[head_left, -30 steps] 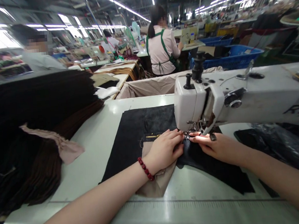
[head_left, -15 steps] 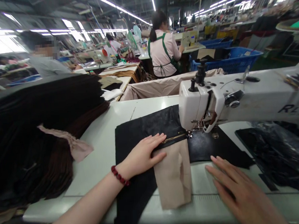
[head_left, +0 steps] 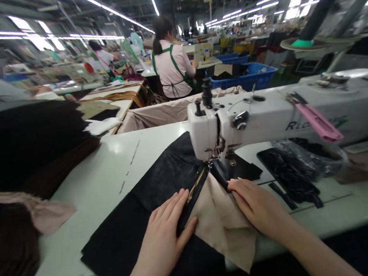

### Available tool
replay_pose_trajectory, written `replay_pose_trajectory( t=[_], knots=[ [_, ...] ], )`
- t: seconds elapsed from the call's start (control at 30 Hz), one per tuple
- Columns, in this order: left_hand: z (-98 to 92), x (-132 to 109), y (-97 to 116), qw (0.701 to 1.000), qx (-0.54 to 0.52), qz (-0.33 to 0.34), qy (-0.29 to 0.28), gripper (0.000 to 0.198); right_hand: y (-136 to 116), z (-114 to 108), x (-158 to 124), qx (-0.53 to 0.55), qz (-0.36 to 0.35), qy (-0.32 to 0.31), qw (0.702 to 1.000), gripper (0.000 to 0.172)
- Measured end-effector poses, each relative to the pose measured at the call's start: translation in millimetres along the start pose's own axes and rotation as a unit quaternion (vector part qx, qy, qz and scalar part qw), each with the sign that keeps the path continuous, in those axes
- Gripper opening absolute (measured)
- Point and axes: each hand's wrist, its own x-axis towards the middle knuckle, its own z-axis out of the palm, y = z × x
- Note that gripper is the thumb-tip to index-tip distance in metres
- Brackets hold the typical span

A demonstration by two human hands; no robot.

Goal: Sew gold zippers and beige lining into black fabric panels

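Observation:
Black material [head_left: 161,174] lies turned at an angle on the pale green table, its upper corner under the needle of the white sewing machine [head_left: 199,132]. A brass zipper [head_left: 196,186] runs toward the presser foot, with beige cloth [head_left: 224,228] beside it. My left hand [head_left: 167,224] lies flat on the black material and the zipper's near end, thumb apart. With curled fingers, my right hand [head_left: 256,204] grips the black material's edge right of the needle, above the beige cloth.
Stacked dark pieces [head_left: 28,146] stand at the left with a pinkish cloth strip [head_left: 46,208]. Pink-handled snips [head_left: 319,121] rest on the machine arm. Black scraps and clear plastic [head_left: 297,167] lie at the right. A person [head_left: 172,66] sits ahead near a blue basket [head_left: 262,75].
The black material, zipper and beige cloth have rotated, their near parts swinging. My right hand has moved from the bare table onto the material and closed on its edge. The view has shifted right.

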Motion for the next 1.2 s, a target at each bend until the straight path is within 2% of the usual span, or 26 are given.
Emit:
replay_pose_trajectory(
  t=[0.13,0.23,0.37,0.5,0.57,0.7,0.83,0.93,1.03,1.1,1.2],
  knots=[
    [3.9,0,3,0.998,0.044,0.023,0.028,0.060,6,1,0,0.006,-0.010,0.012,1.000,0.034],
    [5.9,-3,23,0.995,0.080,0.028,0.052,0.058,22,-2,12,-0.029,-0.020,0.031,0.999,0.030],
    [11.0,-7,57,0.990,0.125,0.008,0.065,0.056,28,-18,23,-0.044,0.021,0.106,0.993,0.030],
    [12.5,-5,76,0.988,0.137,0.005,0.074,0.054,8,-32,-5,0.038,0.063,0.218,0.973,0.034],
    [10.3,-4,80,0.988,0.130,0.006,0.084,0.052,-2,-30,-27,0.058,0.076,0.238,0.966,0.037],
    [5.3,-6,80,0.989,0.101,-0.002,0.109,0.039,-12,-5,-58,0.015,0.052,0.217,0.975,0.045],
    [3.0,-8,79,0.993,0.082,-0.028,0.080,0.032,-17,16,-60,-0.039,-0.022,0.145,0.988,0.048],
    [-5.8,-6,78,0.997,0.049,-0.028,0.048,0.026,-25,13,-55,-0.079,-0.002,0.185,0.980,0.050],
    [-28.3,4,75,0.998,-0.004,-0.064,0.018,0.013,-37,3,-49,-0.058,-0.010,0.209,0.976,0.038],
    [-48.2,17,73,0.995,-0.013,-0.091,0.030,0.014,-45,-2,-42,-0.034,-0.015,0.169,0.985,0.031],
    [-75.4,42,74,0.994,0.008,-0.093,0.051,0.017,-55,1,-18,-0.013,0.027,0.076,0.997,0.026]
  ],
)
